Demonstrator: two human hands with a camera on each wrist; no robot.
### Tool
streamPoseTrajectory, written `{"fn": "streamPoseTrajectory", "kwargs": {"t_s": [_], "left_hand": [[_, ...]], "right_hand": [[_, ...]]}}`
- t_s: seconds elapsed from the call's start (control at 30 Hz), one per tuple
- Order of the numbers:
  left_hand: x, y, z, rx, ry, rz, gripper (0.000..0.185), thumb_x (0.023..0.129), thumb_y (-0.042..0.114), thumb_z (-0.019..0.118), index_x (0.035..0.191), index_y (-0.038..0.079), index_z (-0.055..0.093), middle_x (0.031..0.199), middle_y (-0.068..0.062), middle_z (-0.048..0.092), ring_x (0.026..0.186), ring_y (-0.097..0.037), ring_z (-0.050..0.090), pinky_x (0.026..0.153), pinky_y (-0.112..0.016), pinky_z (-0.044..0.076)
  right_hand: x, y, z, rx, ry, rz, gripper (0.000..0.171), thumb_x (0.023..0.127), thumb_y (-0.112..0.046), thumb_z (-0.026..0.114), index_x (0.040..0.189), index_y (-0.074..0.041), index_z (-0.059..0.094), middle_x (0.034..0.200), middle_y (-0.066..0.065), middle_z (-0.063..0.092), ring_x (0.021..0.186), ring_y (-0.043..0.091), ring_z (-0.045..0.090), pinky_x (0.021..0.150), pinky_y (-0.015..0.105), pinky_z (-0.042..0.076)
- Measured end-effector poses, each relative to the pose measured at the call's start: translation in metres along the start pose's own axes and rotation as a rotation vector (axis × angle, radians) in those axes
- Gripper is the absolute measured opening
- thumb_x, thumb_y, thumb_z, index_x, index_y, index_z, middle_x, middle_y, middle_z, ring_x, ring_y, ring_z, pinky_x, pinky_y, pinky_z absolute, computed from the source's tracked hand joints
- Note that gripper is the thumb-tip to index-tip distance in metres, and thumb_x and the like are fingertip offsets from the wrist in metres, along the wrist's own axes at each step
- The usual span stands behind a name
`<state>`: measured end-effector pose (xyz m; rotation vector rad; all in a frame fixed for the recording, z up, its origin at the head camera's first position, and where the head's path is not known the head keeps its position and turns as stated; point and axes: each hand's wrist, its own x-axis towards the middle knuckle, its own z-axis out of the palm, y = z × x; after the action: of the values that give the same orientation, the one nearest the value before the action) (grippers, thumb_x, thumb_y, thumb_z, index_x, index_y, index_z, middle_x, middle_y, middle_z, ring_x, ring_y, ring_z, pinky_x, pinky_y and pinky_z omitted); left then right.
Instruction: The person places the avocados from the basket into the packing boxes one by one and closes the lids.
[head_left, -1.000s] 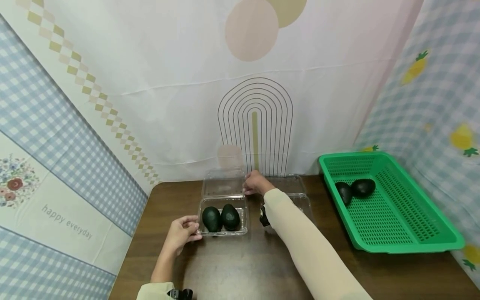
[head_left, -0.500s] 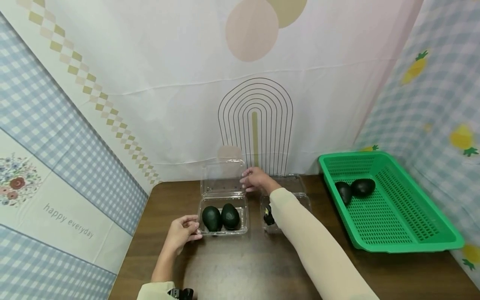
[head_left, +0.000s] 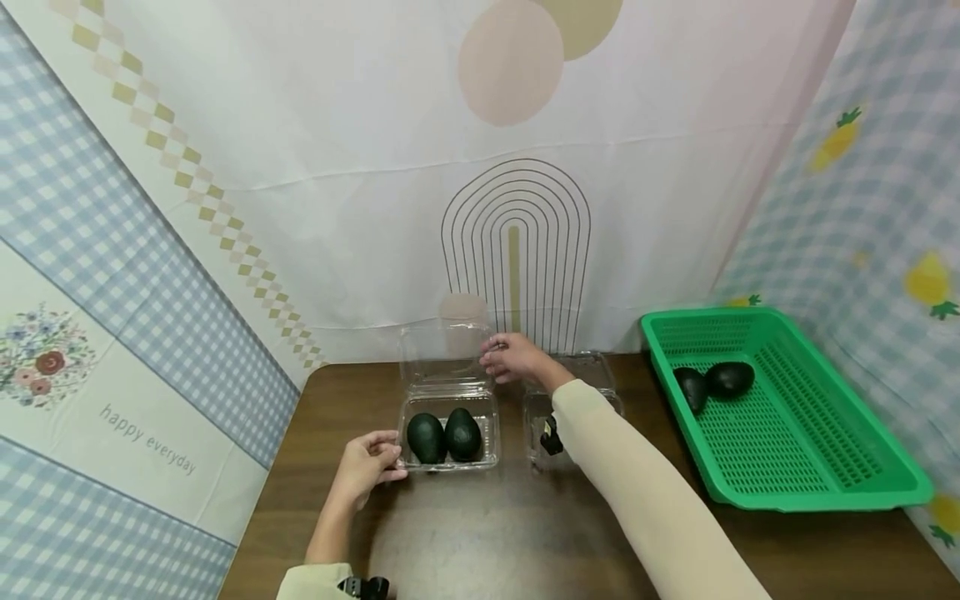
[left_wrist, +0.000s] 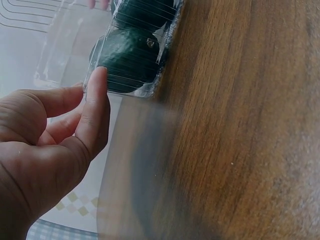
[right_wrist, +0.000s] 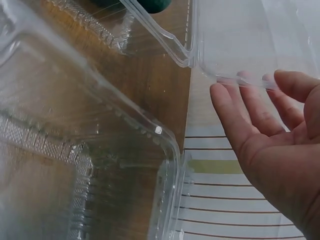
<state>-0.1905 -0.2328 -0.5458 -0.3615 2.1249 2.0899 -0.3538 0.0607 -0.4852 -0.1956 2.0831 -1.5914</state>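
Raised further since the earlier frame, the clear lid (head_left: 444,354) is tipped upright by the right hand (head_left: 512,360), whose relaxed fingers touch its edge. The clamshell box (head_left: 450,435) with two avocados (head_left: 444,436) is steadied on the table (head_left: 480,533) by the left hand (head_left: 365,467), fingers curled against its left wall.

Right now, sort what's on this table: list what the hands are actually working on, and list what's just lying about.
In hand:
- clear clamshell box, steadied by the left hand
- its lid, raised, right hand at its edge
- two avocados inside it

Lying about:
- second clear clamshell box, open, partly hidden by the right arm
- green basket holding two more avocados
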Motion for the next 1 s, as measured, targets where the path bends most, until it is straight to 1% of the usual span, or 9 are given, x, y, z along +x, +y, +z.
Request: {"fn": "streamPoseTrajectory", "kwargs": {"t_s": [0.27,0.47,0.53,0.57,0.63,0.73,0.8,0.87,1.0], "left_hand": [[0.001,0.0,-0.001,-0.005,0.0,0.004,0.038,0.096,-0.014,0.057,0.134,-0.019,0.052,0.089,-0.013,0.061,0.069,-0.014,0.063,0.062,-0.028,0.066],[0.0,0.001,0.0,-0.006,-0.004,0.006,0.038,0.096,-0.015,0.057,0.134,-0.019,0.052,0.089,-0.013,0.061,0.07,-0.015,0.063,0.062,-0.027,0.066],[0.0,0.001,0.001,-0.008,-0.004,0.008,0.038,0.096,-0.015,0.056,0.134,-0.019,0.052,0.089,-0.013,0.061,0.071,-0.016,0.063,0.062,-0.027,0.066],[0.0,0.0,0.001,-0.008,-0.002,0.008,0.038,0.096,-0.015,0.056,0.133,-0.019,0.053,0.089,-0.014,0.061,0.071,-0.016,0.063,0.062,-0.027,0.066],[-0.001,0.0,0.001,-0.007,0.001,0.007,0.037,0.096,-0.015,0.056,0.133,-0.019,0.053,0.09,-0.014,0.061,0.071,-0.016,0.063,0.063,-0.027,0.066],[-0.001,0.0,0.002,-0.007,0.005,0.006,0.037,0.096,-0.014,0.056,0.133,-0.019,0.053,0.09,-0.015,0.062,0.071,-0.016,0.063,0.063,-0.028,0.066],[-0.002,0.0,0.003,-0.004,0.006,0.005,0.037,0.096,-0.014,0.057,0.133,-0.019,0.053,0.091,-0.015,0.062,0.071,-0.016,0.064,0.063,-0.028,0.066],[-0.002,0.001,0.002,-0.005,0.007,0.004,0.037,0.096,-0.014,0.057,0.133,-0.019,0.053,0.09,-0.015,0.061,0.071,-0.015,0.064,0.063,-0.028,0.066],[-0.002,0.001,0.001,0.005,0.008,0.004,0.037,0.097,-0.012,0.058,0.133,-0.018,0.054,0.091,-0.015,0.061,0.07,-0.016,0.064,0.062,-0.028,0.066]], "right_hand": [[-0.001,-0.001,-0.003,-0.071,0.01,-0.148,0.041,0.106,-0.015,0.059,0.142,0.003,0.054,0.133,0.025,0.064,0.119,0.039,0.066,0.101,0.048,0.061],[-0.009,-0.006,-0.004,-0.156,0.004,-0.254,0.038,0.105,-0.019,0.06,0.14,-0.003,0.06,0.135,0.019,0.064,0.124,0.038,0.064,0.102,0.047,0.06],[-0.013,-0.008,-0.004,-0.178,-0.004,-0.279,0.037,0.105,-0.019,0.062,0.139,-0.006,0.062,0.131,0.017,0.065,0.12,0.038,0.064,0.101,0.048,0.06],[-0.014,-0.009,-0.004,-0.196,-0.007,-0.293,0.036,0.104,-0.019,0.062,0.138,-0.007,0.063,0.126,0.016,0.067,0.113,0.035,0.066,0.099,0.05,0.061],[-0.018,-0.011,-0.003,-0.244,-0.014,-0.319,0.034,0.104,-0.02,0.063,0.135,-0.008,0.065,0.115,0.012,0.067,0.102,0.035,0.066,0.088,0.044,0.064],[-0.024,-0.013,-0.002,-0.325,-0.023,-0.355,0.033,0.104,-0.022,0.063,0.133,-0.008,0.067,0.101,0.007,0.065,0.084,0.024,0.06,0.074,0.037,0.06],[-0.028,-0.013,-0.002,-0.364,-0.034,-0.371,0.035,0.104,-0.023,0.063,0.135,-0.007,0.065,0.098,0.007,0.065,0.084,0.023,0.06,0.07,0.031,0.057],[-0.033,-0.013,-0.002,-0.394,-0.04,-0.387,0.038,0.104,-0.025,0.062,0.137,-0.007,0.064,0.104,0.006,0.068,0.089,0.017,0.061,0.078,0.033,0.059],[-0.041,-0.013,-0.002,-0.431,-0.054,-0.405,0.038,0.104,-0.025,0.061,0.139,-0.01,0.064,0.123,0.008,0.07,0.107,0.018,0.065,0.095,0.035,0.06]]}}
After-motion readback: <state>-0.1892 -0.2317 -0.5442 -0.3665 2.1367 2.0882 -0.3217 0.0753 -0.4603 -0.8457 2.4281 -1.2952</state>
